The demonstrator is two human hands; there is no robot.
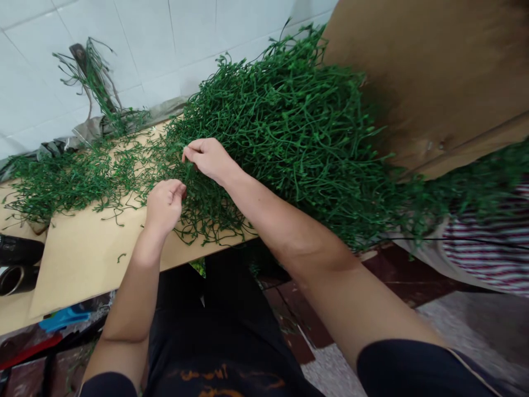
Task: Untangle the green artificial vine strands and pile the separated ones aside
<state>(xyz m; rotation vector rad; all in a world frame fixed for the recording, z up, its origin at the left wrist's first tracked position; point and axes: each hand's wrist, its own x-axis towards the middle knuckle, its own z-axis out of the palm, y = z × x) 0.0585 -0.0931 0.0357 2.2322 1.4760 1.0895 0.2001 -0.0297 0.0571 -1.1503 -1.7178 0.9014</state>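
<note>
A large heap of thin green artificial-looking stems [289,121] covers the right part of a tan board. My right hand [205,157] is at the heap's left edge, its thumb and fingers pinched together; whatever lies between them is too small to make out. Lower and to the left, my left hand [166,199] is closed above the board [91,253], fingers curled inward, and its grip is hidden. Loose green pieces [74,182] are spread over the board's left side.
An upright dark post [88,71] draped with green stems stands by the tiled wall [144,44]. Brown cardboard [433,82] rises at the right. Black cylinders [19,264] sit at the left edge. A striped cloth [487,248] lies at the right.
</note>
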